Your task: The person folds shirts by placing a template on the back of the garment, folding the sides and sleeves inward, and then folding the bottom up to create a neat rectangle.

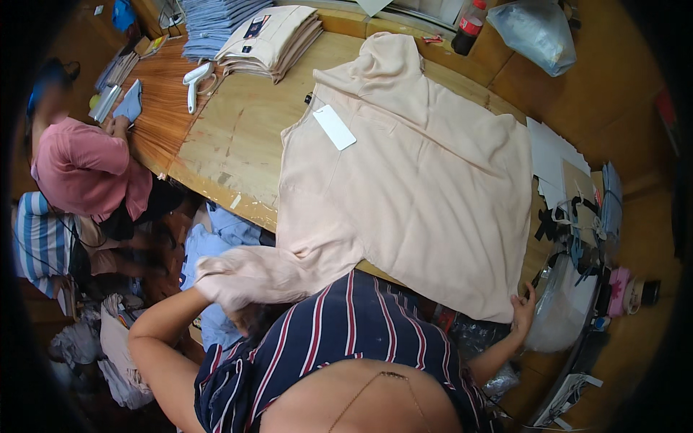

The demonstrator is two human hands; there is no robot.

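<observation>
A pale pink long-sleeved shirt (411, 173) lies spread over the table in front of me, with its collar end at the far side. A white blank-looking tag (335, 128) rests on its upper left part. One sleeve (253, 273) hangs off the near edge and covers my left wrist. My left hand (247, 317) is mostly hidden under that sleeve, so its fingers do not show clearly. At the shirt's near right corner, my right hand (522, 312) holds the hem between thumb and fingers.
Folded cream shirts (268, 41) and a blue stack (216, 25) stand at the back left, near a white handheld steamer-like tool (193, 85). A cola bottle (469, 27) stands behind. Papers (552, 155) lie right. At left works a person in pink (83, 162).
</observation>
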